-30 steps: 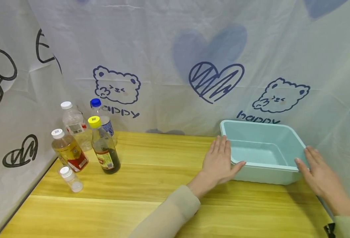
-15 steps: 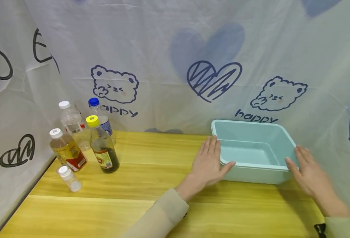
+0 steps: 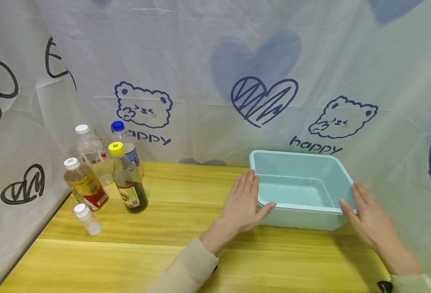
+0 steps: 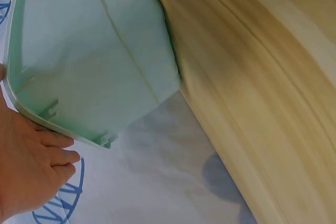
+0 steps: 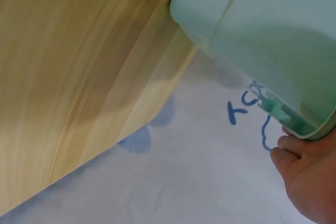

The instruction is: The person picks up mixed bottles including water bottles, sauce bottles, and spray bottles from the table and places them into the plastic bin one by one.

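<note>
Head view: a pale green basin [image 3: 301,219] sits on the right part of the wooden table [image 3: 171,226], close to the back cloth [image 3: 195,61] (printed with bears, hearts and the word "happy"). The basin stands upright, with its hollow facing up. The left hand [image 3: 240,206] lies against its left end, fingers extended along the outside and thumb spread out to the near rim. The right hand [image 3: 370,221] does likewise at the right end, fingers long and only slightly bent, thumb at the near corner of the rim. So the 2 hands press the basin between them.

Well apart, at the left of the table, 5 containers stand in a group: a clear bottle with a white cap [image 3: 95,158], a blue-capped bottle [image 3: 132,156], a yellow-capped bottle [image 3: 129,185] with dark liquid, a bottle with a yellow and red label [image 3: 87,185], and a small white-capped jar [image 3: 88,220] nearest the viewer.

Left wrist view: the left hand touches the basin just below its rim, fingers loosely extended; the basin's outer wall fills the upper left.

Right wrist view: the right hand is at the basin's rim corner, partly cut off by the frame, its visible fingers slightly bent.
</note>
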A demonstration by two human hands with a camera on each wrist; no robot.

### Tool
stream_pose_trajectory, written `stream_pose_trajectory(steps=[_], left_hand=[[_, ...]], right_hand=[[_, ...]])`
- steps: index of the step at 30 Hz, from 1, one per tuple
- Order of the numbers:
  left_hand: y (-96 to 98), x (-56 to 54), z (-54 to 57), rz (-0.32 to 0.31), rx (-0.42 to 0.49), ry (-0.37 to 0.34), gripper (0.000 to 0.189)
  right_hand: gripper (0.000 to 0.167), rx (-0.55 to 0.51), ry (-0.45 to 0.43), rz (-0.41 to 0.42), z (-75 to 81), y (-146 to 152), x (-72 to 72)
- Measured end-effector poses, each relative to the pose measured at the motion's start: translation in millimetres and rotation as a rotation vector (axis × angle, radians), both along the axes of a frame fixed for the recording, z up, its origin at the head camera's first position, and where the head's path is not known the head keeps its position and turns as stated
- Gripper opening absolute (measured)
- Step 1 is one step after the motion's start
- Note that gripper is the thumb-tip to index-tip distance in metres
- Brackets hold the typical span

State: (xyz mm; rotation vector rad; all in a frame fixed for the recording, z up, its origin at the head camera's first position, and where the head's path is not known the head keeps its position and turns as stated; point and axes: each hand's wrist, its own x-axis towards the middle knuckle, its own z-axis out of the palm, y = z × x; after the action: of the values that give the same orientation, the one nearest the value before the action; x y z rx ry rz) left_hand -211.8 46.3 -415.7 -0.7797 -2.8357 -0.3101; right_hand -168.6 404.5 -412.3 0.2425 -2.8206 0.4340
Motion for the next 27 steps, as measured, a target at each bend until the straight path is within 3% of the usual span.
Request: stream_pose_trajectory(steps=[5,27], left_hand=[[-17.3,5.5,0.8,-0.002,0.028,-0.025,0.092],[-92.7,23.2,3.2,-0.034,0.079,0.013,0.089]], right_hand=[[0.073,-0.013,0.001,0.018,0.9,-15,4.6],[0.077,0.029,-0.005,0.061,4.7,-73,19.1]])
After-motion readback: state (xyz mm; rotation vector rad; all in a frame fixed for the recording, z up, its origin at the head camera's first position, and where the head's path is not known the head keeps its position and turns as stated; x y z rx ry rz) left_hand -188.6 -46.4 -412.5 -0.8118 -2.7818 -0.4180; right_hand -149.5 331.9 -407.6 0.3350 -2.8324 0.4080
